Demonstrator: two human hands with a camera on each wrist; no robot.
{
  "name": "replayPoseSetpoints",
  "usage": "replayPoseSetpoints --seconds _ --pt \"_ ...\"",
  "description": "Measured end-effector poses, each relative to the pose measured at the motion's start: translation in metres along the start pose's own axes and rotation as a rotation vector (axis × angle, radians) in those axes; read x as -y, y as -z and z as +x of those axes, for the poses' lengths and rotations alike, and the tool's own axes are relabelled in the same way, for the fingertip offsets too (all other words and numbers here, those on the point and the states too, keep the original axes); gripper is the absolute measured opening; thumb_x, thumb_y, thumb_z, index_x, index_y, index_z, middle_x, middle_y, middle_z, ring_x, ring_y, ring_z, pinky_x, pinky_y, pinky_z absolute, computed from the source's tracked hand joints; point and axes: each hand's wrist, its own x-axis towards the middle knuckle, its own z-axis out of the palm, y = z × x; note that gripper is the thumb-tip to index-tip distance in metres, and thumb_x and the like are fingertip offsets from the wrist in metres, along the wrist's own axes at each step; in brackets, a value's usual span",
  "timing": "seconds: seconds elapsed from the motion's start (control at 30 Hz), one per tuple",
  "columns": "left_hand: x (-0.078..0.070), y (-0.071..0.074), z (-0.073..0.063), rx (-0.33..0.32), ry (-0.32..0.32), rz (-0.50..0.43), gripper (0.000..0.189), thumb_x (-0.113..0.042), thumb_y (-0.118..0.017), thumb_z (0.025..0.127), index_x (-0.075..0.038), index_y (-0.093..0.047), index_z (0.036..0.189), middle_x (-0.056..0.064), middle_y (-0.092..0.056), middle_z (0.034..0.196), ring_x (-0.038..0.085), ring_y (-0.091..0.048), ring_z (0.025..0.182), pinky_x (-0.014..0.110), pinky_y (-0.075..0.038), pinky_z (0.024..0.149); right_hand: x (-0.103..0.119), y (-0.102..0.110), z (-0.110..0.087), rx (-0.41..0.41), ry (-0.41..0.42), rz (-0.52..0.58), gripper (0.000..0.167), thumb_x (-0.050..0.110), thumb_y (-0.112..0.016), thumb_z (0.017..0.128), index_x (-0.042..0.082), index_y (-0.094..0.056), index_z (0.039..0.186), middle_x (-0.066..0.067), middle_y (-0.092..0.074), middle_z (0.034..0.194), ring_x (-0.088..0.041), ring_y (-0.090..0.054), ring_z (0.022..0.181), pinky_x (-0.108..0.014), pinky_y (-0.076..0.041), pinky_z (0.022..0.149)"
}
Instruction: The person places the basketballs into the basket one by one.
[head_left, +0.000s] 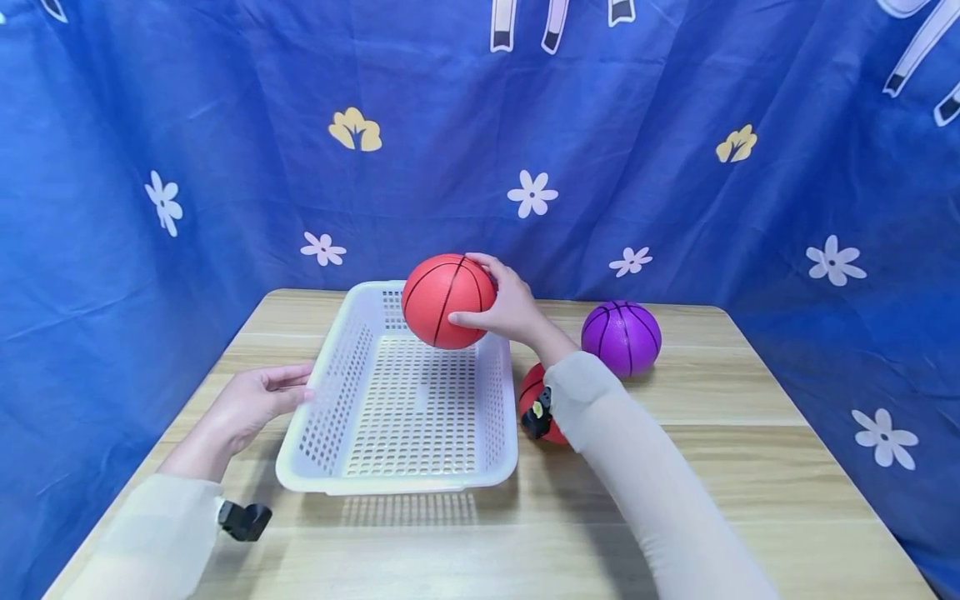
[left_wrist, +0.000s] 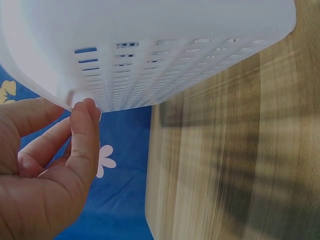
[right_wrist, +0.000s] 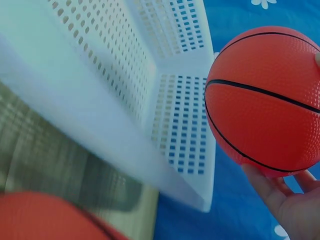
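1. Take the middle of the white basket (head_left: 397, 483) as your dial in the head view, twelve at its far end. The basket sits over the wooden table (head_left: 720, 467), its slotted floor facing up at you.
2. Your left hand (head_left: 251, 404) is at nine o'clock, pinching the basket's rim between thumb and fingers; the left wrist view shows the fingertips together at that edge.
3. Your right hand (head_left: 510, 308) is at two o'clock, fingers curved round a red ball (head_left: 446, 302). Your thumb lies across the ball's lower right face, and your fingertips reach its edge at one o'clock on the ball.
4. That held ball is up at one o'clock, over the far right part of the basket and off its floor. You cannot tell whether it touches the rim.
5. A second red ball (head_left: 531, 392) is at three o'clock, just beside the basket, partly hidden by your right sleeve (head_left: 645, 475) and black wrist camera (head_left: 537, 415).
6. A purple ball (head_left: 621, 338) rests on the table between two and three o'clock, farther out.
7. At twelve, beyond the table, hangs a blue curtain (head_left: 450, 167) with white flowers.
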Motion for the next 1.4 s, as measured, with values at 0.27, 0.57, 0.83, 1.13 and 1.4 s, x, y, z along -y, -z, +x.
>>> replayPoseSetpoints --seconds 0.27,0.57,0.83,1.13,1.4 --pt "-0.005 -0.002 0.001 0.006 0.002 0.013 0.056 -0.012 -0.065 0.091 0.013 -0.042 0.136 0.03 -0.051 0.128 -0.003 -0.058 0.092 0.014 -0.047 0.078 0.0 -0.025 0.011 0.009 -0.049 -0.032 0.085 0.035 -0.085 0.068 0.029 -0.042 0.141 -0.003 -0.046 0.131 -0.023 -0.044 0.116 -0.035 -0.054 0.078" --pt "-0.001 -0.001 0.002 0.003 0.004 0.014 0.057 -0.013 -0.065 0.091 0.013 -0.041 0.135 0.028 -0.053 0.127 -0.004 -0.058 0.091 0.014 -0.047 0.078 -0.002 -0.052 0.02 0.052 -0.081 -0.043 0.085 0.036 -0.084 0.069 0.026 -0.041 0.142 -0.005 -0.046 0.129 -0.023 -0.045 0.116 -0.035 -0.054 0.076" --pt "0.002 -0.001 -0.001 0.007 0.023 0.007 0.057 -0.014 -0.065 0.092 0.013 -0.041 0.136 0.03 -0.052 0.127 -0.002 -0.059 0.092 0.015 -0.047 0.079 -0.011 -0.08 0.023 0.082 -0.115 -0.14 0.086 0.039 -0.083 0.07 0.025 -0.039 0.143 -0.005 -0.045 0.133 -0.022 -0.041 0.12 -0.035 -0.054 0.077" --pt "0.002 -0.001 -0.002 0.0 0.012 -0.005 0.056 -0.011 -0.064 0.092 0.014 -0.04 0.136 0.032 -0.05 0.128 -0.003 -0.058 0.092 0.015 -0.048 0.079 -0.011 -0.094 0.024 0.106 -0.156 -0.178 0.087 0.04 -0.083 0.072 0.028 -0.037 0.145 -0.008 -0.042 0.135 -0.024 -0.042 0.118 -0.037 -0.054 0.079" --pt "-0.001 -0.003 0.0 -0.007 0.007 0.028 0.055 -0.013 -0.065 0.092 0.013 -0.042 0.135 0.03 -0.053 0.126 -0.002 -0.058 0.091 0.015 -0.048 0.079 -0.014 -0.101 0.023 0.118 -0.182 -0.194 0.089 0.041 -0.082 0.072 0.029 -0.035 0.146 -0.008 -0.039 0.137 -0.024 -0.044 0.118 -0.038 -0.053 0.081"
